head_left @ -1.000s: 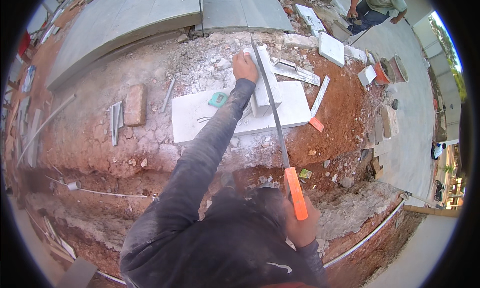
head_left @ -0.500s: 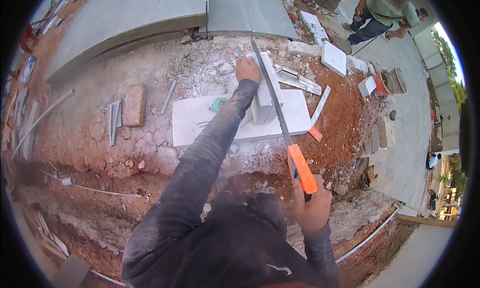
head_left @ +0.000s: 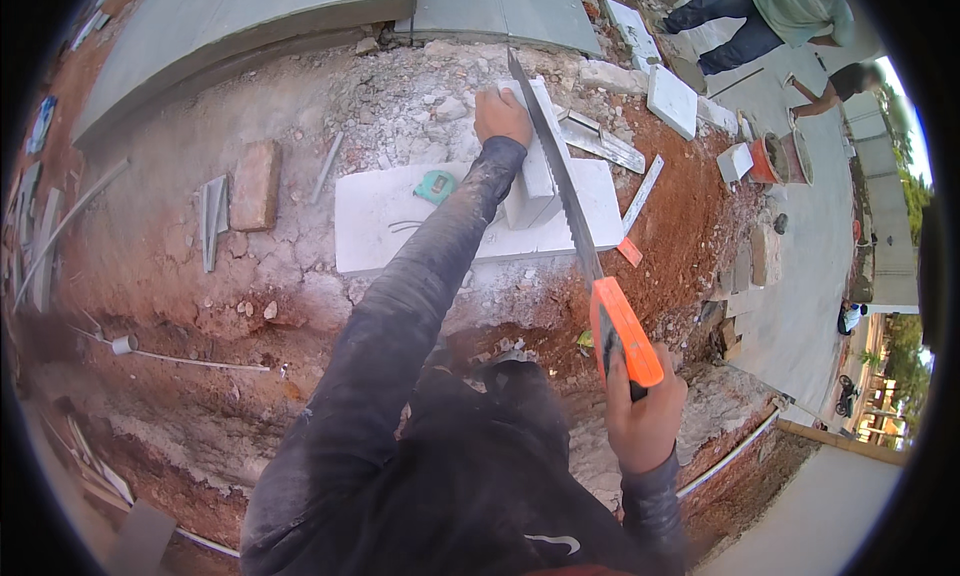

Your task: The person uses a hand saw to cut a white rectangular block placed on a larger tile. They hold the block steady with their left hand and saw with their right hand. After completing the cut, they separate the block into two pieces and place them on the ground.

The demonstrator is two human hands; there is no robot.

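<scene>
Your right hand [head_left: 645, 416] wraps the orange handle [head_left: 624, 333] of the saw [head_left: 560, 181], so the grip's lower end is hidden inside your fist. Ahead of that grip, the toothed edge sinks behind the upright white block [head_left: 533, 161], and you cannot tell how deep the cut runs. Your left hand [head_left: 502, 116] covers the block's far top corner, and your sleeve [head_left: 440, 246] hides part of the white slab [head_left: 400, 226] beneath. Beyond the block, two people [head_left: 790, 16] are cut off by the rim. The green object [head_left: 436, 186] beside your sleeve is too small to identify.
</scene>
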